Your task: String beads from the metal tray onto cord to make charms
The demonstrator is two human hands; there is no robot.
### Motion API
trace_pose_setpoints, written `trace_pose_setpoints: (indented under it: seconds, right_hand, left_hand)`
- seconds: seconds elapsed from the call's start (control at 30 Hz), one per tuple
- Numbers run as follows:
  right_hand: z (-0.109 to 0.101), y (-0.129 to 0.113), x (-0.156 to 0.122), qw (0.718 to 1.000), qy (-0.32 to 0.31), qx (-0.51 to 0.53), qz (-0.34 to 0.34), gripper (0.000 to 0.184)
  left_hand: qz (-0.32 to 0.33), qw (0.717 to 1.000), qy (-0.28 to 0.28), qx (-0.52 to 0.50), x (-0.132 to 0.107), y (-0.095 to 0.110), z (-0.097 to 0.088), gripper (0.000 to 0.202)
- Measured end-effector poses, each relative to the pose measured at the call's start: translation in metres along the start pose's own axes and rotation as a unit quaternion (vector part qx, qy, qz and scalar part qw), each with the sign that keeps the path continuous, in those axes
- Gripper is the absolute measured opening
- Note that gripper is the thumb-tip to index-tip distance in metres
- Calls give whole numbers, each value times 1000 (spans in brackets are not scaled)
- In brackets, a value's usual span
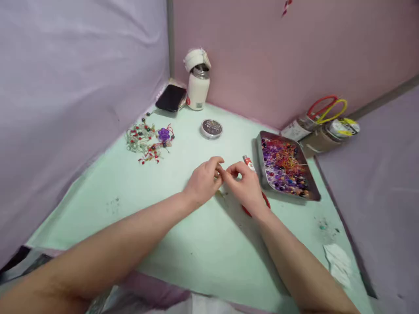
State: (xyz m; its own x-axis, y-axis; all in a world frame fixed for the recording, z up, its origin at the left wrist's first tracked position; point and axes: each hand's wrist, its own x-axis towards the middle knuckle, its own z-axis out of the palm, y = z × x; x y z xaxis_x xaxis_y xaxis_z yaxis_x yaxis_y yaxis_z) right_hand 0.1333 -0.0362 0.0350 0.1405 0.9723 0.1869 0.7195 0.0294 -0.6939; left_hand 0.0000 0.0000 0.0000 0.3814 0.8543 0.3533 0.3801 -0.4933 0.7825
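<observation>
Here, at a pale green table [147, 187], a small yellow-green piece [220, 193] shows just below the meeting fingertips of two bare hands, near the middle of the work surface. Slight and blurred, it looks thin and irregular, its finer details too small to tell; whether it hangs from the fingers or lies on the table cannot be told. The left hand [204, 179] curls inward, thumb and forefinger narrowly apart; the right hand [242, 181] bends thumb and forefinger into a small ring, its thumb tip meeting the left fingers. What either hand grips, if anything, cannot be told. Partly hidden by the right wrist are red curved handles [267, 200], and just beyond that hand lies a red-and-white lighter [248, 163]. To the right, a metal tray [311, 181] holds a dense spread of purple beads [273, 159], darker ones toward its near end, with red and orange threads [286, 160] tangled on top. Behind it, a whitish cylinder [295, 130] and a brown one [319, 141] lean by the wall, red and yellow loops [322, 98] rising from the first. Ahead of the hands sits a round, dark-topped container [211, 127]; farther back stands a white bottle [198, 90], its lid flipped up, beside a black phone [170, 98]. At left, beaded strands [140, 137] lie heaped around a purple bead cluster [163, 134].
</observation>
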Motion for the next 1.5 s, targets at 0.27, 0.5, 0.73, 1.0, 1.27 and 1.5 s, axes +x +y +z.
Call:
trace_pose_setpoints:
  seconds: [0.27, 0.5, 0.73, 1.0, 1.27, 1.5]
  right_hand:
    - [-1, 3, 2, 999, -18, 26, 16, 11]
    - [-1, 6, 2, 998, -24, 39, 40, 10]
    - [1, 6, 3, 997, -29, 36, 58, 17]
    - [2, 9, 2, 997, -38, 47, 52, 13]
    - [3, 11, 1, 997, -50, 61, 26, 15]
    - [3, 13, 2, 998, -44, 40, 10, 15]
  left_hand:
    - [-4, 1000, 0, 4, 0, -2, 0, 33]
    - [0, 1000, 4, 11, 0, -3, -1, 32]
    - [4, 1000, -8, 25, -1, -4, 1, 35]
    - [-26, 1000, -4, -6, -1, -2, 0, 30]
    - [-108, 989, 10, -103, 1, 3, -2, 29]
    - [-158, 967, 15, -201, 2, 1, 1, 27]
